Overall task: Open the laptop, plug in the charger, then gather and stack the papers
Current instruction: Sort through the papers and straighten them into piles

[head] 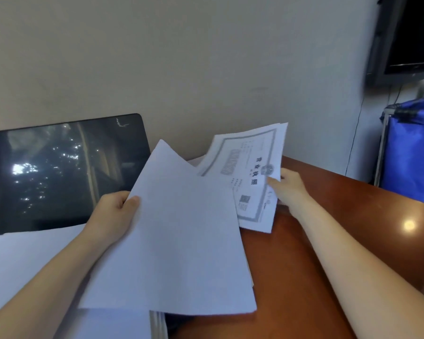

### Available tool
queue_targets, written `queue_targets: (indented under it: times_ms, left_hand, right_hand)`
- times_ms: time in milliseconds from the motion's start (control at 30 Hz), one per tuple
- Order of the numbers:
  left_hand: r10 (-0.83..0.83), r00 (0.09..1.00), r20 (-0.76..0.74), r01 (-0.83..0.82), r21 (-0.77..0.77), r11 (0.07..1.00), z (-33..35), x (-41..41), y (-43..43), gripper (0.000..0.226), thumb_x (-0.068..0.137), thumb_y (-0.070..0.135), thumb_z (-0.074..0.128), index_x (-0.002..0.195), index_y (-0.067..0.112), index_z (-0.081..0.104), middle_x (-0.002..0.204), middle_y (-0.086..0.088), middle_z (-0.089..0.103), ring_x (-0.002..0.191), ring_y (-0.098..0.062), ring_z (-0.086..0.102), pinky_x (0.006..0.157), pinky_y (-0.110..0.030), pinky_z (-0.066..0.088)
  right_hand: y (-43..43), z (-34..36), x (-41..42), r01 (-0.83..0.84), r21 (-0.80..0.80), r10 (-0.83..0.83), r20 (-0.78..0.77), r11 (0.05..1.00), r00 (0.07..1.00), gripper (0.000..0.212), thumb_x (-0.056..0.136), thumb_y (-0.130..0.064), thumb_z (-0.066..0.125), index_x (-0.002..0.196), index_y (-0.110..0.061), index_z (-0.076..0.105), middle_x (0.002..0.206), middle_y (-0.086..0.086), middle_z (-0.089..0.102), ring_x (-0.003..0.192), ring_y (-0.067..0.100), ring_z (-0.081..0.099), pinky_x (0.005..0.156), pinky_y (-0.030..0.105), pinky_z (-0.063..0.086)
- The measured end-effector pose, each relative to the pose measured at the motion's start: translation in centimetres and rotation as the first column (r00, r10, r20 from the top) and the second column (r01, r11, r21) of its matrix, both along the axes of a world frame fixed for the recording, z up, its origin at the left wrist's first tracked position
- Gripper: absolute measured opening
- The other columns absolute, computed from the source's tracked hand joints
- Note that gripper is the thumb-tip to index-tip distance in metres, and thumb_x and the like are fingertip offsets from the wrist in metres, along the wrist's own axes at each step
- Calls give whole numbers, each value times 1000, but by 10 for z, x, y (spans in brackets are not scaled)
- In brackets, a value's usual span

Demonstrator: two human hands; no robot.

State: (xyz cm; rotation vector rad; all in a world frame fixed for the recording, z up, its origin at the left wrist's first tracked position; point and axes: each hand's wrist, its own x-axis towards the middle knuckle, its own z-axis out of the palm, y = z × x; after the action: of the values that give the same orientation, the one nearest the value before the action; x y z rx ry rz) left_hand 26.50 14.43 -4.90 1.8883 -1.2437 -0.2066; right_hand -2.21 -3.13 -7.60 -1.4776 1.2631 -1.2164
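Left hand (115, 211) grips blank sheets (176, 241), thumb on top, while right hand (290, 189) pinches a bordered certificate (245, 172) headed 营业执照 above the brown desk (340, 228)

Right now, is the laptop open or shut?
Open. The laptop has its screen standing upright and facing us. The screen is dark, with only reflections on it.

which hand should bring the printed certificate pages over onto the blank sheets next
Right. The right hand already pinches the printed pages at their edge, just beside the blank sheets. The left hand is occupied gripping those blank sheets.
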Motion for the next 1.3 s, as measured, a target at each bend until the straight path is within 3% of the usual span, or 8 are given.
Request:
queue_targets:
  times_ms: [133,233,533,700,933,1100,1200,1300]
  left_hand:
    - [46,995,87,-48,21,999,1,2,-2,34,92,16,48,79,-14,57,69,-25,56,60,-22,46,61,-31,35]
    - [85,985,147,-87,11,996,2,-1,-1,32,91,16,50,77,-11,59,76,-30,60,59,-24,45,59,-30,35]
    - [189,973,130,-178,-91,980,5,-8,5,41,78,31,46,67,-8,56,63,-25,53,56,-25,41,53,-29,32]
    - [212,971,114,-204,-74,976,5,-12,3,34,82,24,48,62,-3,52,61,-24,47,60,-28,41,55,-31,31]
    - [202,978,43,-200,-51,978,0,-12,-1,29,88,6,46,59,5,40,56,-10,36,54,-22,32,54,-28,23]
    - [179,984,-11,-179,-40,983,-3,-11,-2,31,90,5,39,60,8,36,57,-8,34,56,-21,32,57,-30,23]
    - [171,984,-47,-174,-57,983,-4,-16,-1,35,96,15,37,62,5,41,62,-9,44,62,-23,40,60,-32,29]
    - [169,982,-86,-169,14,986,0,-27,-1,49,99,39,32,62,9,46,67,-6,51,66,-23,48,65,-34,36]
  right_hand:
    - [-1,2,-11,252,-160,-236,112,954,965,21,90,-1,50,90,-18,62,77,-4,58,73,13,50,52,5,37]
    - [-8,2,-15,369,-45,-332,341,928,879,11,89,-4,51,85,-4,62,71,-1,54,73,15,48,63,19,40]
    - [6,12,-11,-39,160,-81,674,986,734,25,95,0,50,96,-20,64,91,-2,68,80,13,66,55,23,54]
    - [21,16,-6,-429,61,382,355,901,853,20,94,1,49,104,-9,63,78,-2,75,71,11,71,56,21,55]
    - [39,13,17,-595,251,642,-198,764,741,15,89,-4,56,90,-8,70,93,8,74,84,21,71,72,30,56]
    - [45,7,35,-482,254,545,-408,838,732,40,88,-20,60,55,-17,39,52,-4,41,45,10,37,43,19,26]
    - [46,-3,47,-350,76,340,-492,934,801,52,90,-26,59,57,-21,19,55,-5,18,52,14,15,52,28,12]
    - [53,-9,54,-242,-17,174,-647,970,742,49,93,-34,53,60,-20,21,57,-4,23,51,15,20,50,28,14]
